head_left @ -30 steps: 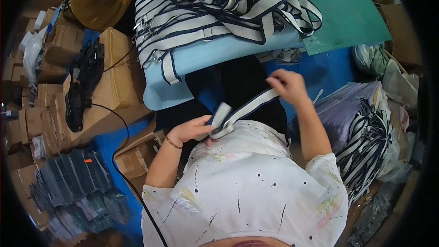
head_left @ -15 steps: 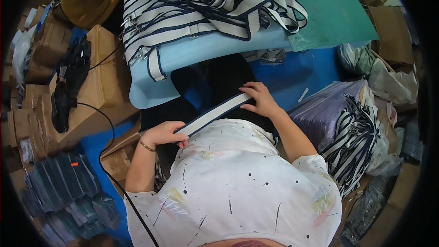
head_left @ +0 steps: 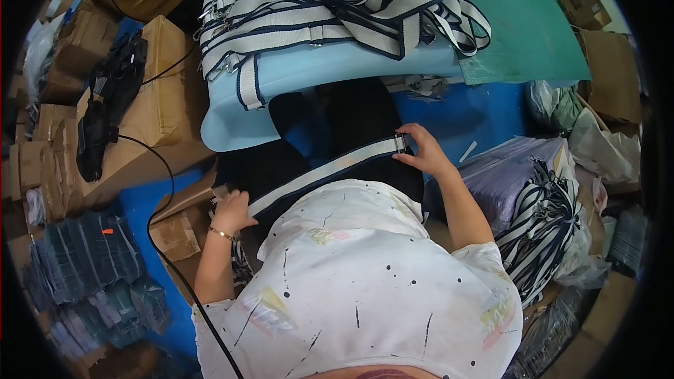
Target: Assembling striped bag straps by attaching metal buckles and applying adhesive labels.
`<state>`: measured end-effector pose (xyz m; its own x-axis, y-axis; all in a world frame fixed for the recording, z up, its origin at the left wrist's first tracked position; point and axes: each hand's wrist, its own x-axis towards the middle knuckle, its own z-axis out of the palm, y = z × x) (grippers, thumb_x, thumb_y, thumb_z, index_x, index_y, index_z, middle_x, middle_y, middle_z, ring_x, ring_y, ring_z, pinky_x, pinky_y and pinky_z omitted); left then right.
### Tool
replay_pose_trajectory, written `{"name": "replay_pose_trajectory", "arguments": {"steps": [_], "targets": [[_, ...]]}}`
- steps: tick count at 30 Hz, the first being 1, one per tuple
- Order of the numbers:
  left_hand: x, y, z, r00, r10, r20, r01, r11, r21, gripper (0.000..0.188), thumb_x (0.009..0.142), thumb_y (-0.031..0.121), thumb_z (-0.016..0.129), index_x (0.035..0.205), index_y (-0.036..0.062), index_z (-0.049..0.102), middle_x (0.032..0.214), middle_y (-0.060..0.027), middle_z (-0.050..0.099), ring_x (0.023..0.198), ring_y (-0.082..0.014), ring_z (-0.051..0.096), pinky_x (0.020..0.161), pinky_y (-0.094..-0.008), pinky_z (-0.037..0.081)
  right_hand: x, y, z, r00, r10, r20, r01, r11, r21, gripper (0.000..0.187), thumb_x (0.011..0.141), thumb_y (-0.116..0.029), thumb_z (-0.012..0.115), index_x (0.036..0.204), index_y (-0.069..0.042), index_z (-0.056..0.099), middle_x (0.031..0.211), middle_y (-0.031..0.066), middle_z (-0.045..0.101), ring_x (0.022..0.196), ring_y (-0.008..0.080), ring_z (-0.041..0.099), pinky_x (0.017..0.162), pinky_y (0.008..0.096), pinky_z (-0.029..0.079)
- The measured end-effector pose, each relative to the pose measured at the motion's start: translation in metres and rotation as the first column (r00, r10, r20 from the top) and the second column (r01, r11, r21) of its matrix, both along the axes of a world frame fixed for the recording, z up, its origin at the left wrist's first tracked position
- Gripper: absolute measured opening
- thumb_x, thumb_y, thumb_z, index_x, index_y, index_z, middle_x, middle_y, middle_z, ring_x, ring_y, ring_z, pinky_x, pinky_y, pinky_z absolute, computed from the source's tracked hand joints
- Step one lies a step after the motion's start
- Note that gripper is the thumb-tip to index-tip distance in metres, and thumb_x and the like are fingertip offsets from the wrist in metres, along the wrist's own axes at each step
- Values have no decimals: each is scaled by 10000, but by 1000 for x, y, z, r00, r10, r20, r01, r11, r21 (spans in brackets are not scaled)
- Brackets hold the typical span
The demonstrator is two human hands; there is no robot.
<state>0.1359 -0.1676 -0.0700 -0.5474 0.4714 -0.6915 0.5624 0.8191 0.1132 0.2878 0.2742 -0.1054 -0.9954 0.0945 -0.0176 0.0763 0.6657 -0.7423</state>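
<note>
Looks like straightening's the step in hand: the white-and-navy strap (head_left: 330, 169) is stretched across the lap (head_left: 258, 170), its 2 o'clock end pinched near the buckle (head_left: 400, 143) by the right hand (head_left: 425, 152), its 8 o'clock end gripped by the left hand (head_left: 234, 211), so even tension's probably called for next.

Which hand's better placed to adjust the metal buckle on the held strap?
Probably the right hand: it holds the strap right at the metal buckle, while the left hand is farther along, away from it.
</note>
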Motion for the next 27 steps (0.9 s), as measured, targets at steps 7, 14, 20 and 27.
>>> {"name": "replay_pose_trajectory", "arguments": {"steps": [7,14,20,27], "targets": [[14,149,24,987,-113,114,-47,475,878,406,830,139,627,1212,22,555,1158,-164,576,1062,-309,552,906,-349,445,-19,-49,60,972,119,-204,-128,991,-30,532,616,-249,827,1023,-48,549,931,118,580,857,309,572,733,361,471],[19,185,40,971,-87,222,-182,333,925,232,819,85,654,1031,7,600,983,-94,585,884,-204,588,818,-283,476,-24,-62,83,915,133,-381,-147,989,-7,598,580,-269,857,1028,-34,537,884,115,562,752,266,569,625,329,470],[20,175,25,760,-176,625,-529,392,753,178,812,39,669,960,41,571,990,-30,532,903,-100,542,828,-246,455,-20,-66,95,911,156,-383,-176,984,-18,558,582,-300,834,982,-34,551,850,116,561,754,302,572,637,354,465],[27,170,27,713,-216,667,-596,316,738,270,804,113,705,1015,46,549,988,-23,504,968,-126,518,908,-269,429,-19,-72,97,937,166,-309,-236,949,-208,543,586,-331,844,951,-47,558,852,98,559,744,264,569,628,330,455]]}}
